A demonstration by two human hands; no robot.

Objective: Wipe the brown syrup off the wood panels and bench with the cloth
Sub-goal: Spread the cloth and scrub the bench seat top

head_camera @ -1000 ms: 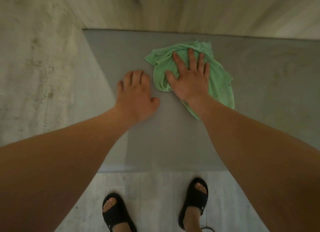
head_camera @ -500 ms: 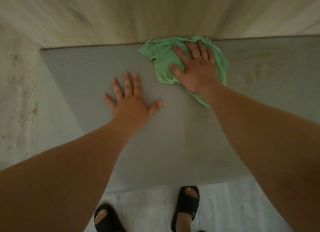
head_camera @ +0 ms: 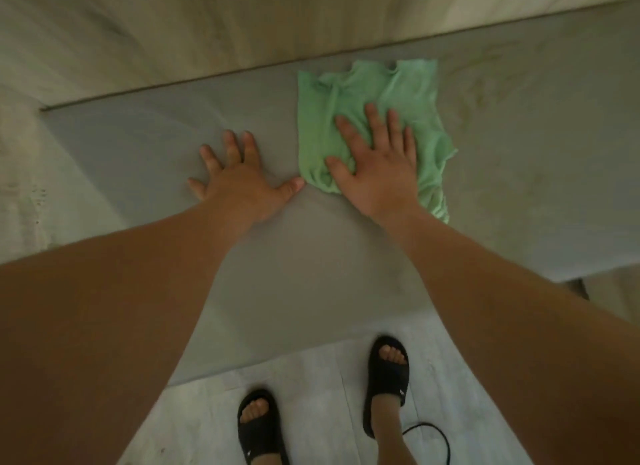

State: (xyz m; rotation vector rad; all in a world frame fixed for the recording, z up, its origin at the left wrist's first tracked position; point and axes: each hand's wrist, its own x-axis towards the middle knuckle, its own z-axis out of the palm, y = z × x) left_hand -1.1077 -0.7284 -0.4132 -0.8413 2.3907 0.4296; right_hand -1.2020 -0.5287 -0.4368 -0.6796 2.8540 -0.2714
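Both hands lie flat with fingers spread. The left hand (head_camera: pixel 239 184) presses the flat grey counter (head_camera: pixel 138 135). The pale wood panels (head_camera: pixel 207 24) stand behind the counter, and a pale plank floor (head_camera: pixel 311 395) lies below. The right hand (head_camera: pixel 377 166) presses on the crumpled light green cloth (head_camera: pixel 367 90), which lies on the counter near the panels. Two black sandals (head_camera: pixel 259 426) stand on the floor. Just right of the cloth are faint brown smears (head_camera: pixel 485 86).
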